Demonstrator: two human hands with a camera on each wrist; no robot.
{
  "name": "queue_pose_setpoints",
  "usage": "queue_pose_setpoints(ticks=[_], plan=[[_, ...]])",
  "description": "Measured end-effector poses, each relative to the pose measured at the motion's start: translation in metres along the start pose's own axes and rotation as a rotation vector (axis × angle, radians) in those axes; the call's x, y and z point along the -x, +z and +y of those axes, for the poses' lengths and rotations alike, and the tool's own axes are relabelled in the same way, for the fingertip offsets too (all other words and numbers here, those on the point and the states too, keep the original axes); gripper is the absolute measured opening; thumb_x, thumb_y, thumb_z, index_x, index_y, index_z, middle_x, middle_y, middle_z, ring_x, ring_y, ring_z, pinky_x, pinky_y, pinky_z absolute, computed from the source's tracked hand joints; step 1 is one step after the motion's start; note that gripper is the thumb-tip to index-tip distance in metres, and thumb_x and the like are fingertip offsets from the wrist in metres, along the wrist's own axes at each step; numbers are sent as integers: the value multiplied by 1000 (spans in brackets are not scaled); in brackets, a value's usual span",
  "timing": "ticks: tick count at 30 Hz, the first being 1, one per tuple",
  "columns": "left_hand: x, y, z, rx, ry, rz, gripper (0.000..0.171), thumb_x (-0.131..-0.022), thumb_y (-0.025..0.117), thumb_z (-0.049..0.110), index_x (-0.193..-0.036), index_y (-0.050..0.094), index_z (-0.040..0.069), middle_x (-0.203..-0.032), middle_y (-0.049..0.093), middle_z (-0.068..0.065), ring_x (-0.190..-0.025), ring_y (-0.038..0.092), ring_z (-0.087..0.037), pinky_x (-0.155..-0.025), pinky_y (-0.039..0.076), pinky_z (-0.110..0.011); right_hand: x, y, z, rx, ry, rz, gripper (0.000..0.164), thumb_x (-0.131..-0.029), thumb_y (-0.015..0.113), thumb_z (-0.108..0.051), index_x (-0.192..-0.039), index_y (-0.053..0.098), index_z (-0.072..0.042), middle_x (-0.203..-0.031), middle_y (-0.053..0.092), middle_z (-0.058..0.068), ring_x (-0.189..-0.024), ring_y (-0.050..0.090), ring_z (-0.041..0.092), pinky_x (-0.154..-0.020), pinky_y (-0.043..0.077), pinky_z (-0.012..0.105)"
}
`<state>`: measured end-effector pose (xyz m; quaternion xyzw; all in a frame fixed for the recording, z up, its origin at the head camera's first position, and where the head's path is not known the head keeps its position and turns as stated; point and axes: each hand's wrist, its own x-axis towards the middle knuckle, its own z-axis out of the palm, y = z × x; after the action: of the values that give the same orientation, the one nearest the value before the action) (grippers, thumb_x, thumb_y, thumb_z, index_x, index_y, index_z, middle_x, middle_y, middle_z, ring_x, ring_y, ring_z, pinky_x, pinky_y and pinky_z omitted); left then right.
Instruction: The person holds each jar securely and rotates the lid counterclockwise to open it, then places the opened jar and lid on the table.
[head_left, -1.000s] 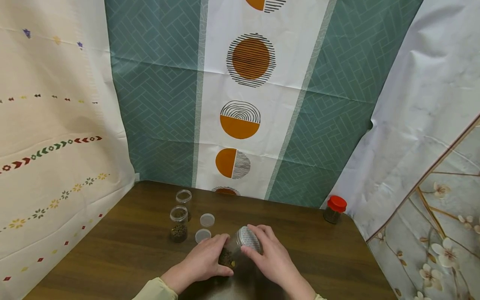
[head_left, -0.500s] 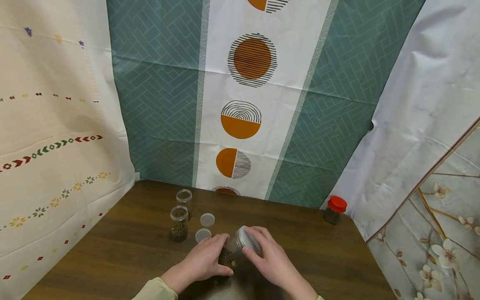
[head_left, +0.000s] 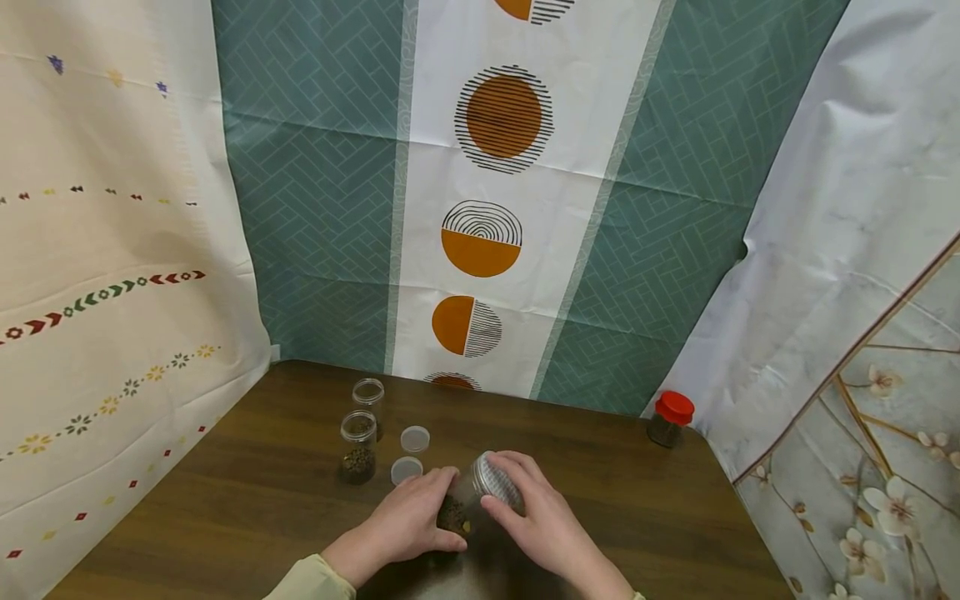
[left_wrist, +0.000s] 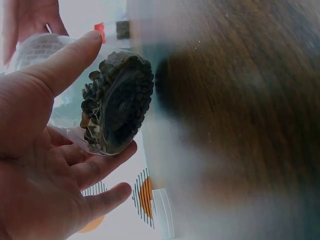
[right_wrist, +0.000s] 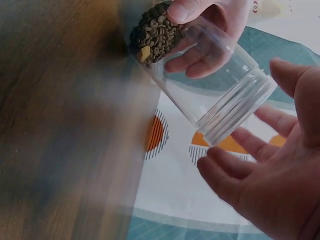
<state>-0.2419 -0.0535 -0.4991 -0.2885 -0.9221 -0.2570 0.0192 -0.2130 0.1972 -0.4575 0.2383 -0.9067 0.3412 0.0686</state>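
A clear jar (head_left: pixel 467 493) with a ribbed neck leans to the right just in front of me. Dark brown bits (right_wrist: pixel 155 35) and one yellowish piece lie at its base. My left hand (head_left: pixel 408 515) grips the jar low down, thumb on the near side and fingers behind. Around the rim of its pale patterned top (head_left: pixel 498 482) curve the thumb and fingers of my right hand (head_left: pixel 546 518). In the left wrist view the jar's base (left_wrist: pixel 120 107) faces the camera, close to the tabletop.
Two uncapped clear jars, the nearer jar (head_left: pixel 358 450) and the farther jar (head_left: pixel 367 395), stand at left on the brown table (head_left: pixel 247 492). Two round lids, one lid (head_left: pixel 415 439) behind another lid (head_left: pixel 406 471), lie beside them. A red-capped jar (head_left: pixel 672 417) stands at back right.
My right hand has shifted very slightly around the top of the jar. The left hand and the jar stay in place.
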Motion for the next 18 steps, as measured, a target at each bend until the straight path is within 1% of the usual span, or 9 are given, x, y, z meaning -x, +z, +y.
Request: queue_pose_setpoints(ticks=[4,8,12,18], plan=[[0,0,0,3,-5,-3,93,-83,97,51,-150,55,2,-136,68,-11,-120,67,-31,-102,53,-58,-2,-1,-1,55,53,24,63,-106,70,-59,-158,58,-26,-154,54,2,-121,67,26,-93,58,55],[0,-1,1,8,-10,-10,93,-83,97,52,-150,55,2,-137,68,-12,-121,67,-32,-102,53,-59,-4,-2,-3,79,81,19,66,-104,71,-60,-159,58,-25,-148,57,4,-114,67,25,-89,57,54],[0,-1,1,8,-11,-16,93,-84,97,52,-150,55,2,-136,68,-11,-119,68,-32,-101,54,-58,-5,-2,-3,62,71,11,64,-106,69,-60,-158,59,-24,-148,57,3,-113,67,23,-88,58,51],[-1,-2,0,8,-20,-26,93,-84,96,53,-151,55,2,-137,68,-12,-120,68,-34,-101,55,-58,-3,-2,-2,25,32,4,56,-109,67,-54,-158,59,-28,-152,56,-1,-118,67,24,-91,58,51]])
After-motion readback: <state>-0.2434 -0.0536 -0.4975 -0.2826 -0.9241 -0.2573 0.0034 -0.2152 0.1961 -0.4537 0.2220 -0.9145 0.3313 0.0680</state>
